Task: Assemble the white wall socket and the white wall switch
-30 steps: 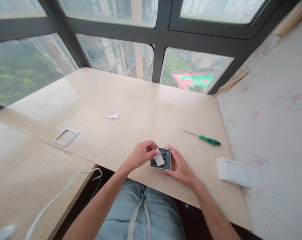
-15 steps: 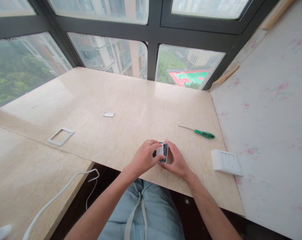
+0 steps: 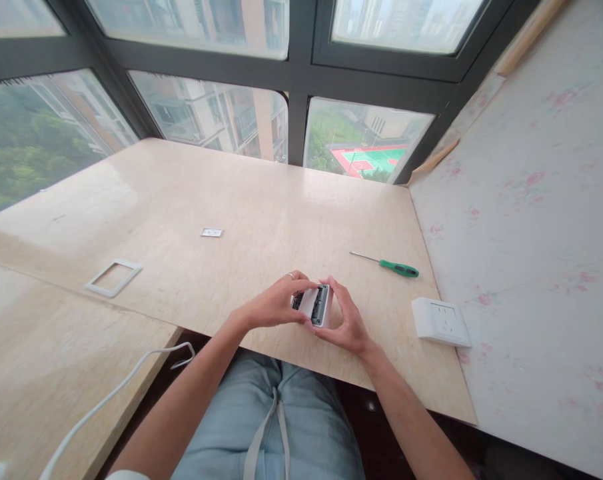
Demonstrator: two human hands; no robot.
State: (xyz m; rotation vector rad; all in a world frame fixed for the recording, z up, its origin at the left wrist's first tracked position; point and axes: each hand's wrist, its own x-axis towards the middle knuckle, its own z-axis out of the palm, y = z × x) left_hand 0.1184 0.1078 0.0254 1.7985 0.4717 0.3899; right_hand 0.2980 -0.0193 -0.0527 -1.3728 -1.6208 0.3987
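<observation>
In front of my lap, near the front edge of the table, both hands hold a small open-faced wall socket (image 3: 321,305). Its sides are white, its inside is dark grey, and a white panel crosses the middle. My left hand (image 3: 276,303) has thumb and fingers closed on the left part, at the ends of the white panel. Thumb and fingers of my right hand (image 3: 348,323) wrap round the right side. Fingers cover the socket's left end in part. Ahead of the hands lies a green-handled screwdriver (image 3: 398,269), untouched.
A white rectangular frame (image 3: 91,287) lies on the left of the table (image 3: 261,207). Further in is a small white plate (image 3: 212,233) with slots. A white socket box (image 3: 441,323) stands against the wall at right. A white cable (image 3: 111,393) hangs over the left table edge.
The view has shifted slightly, so the table items appear further left. My left hand has moved leftward on the socket, and more of its dark inside and white side now shows.
</observation>
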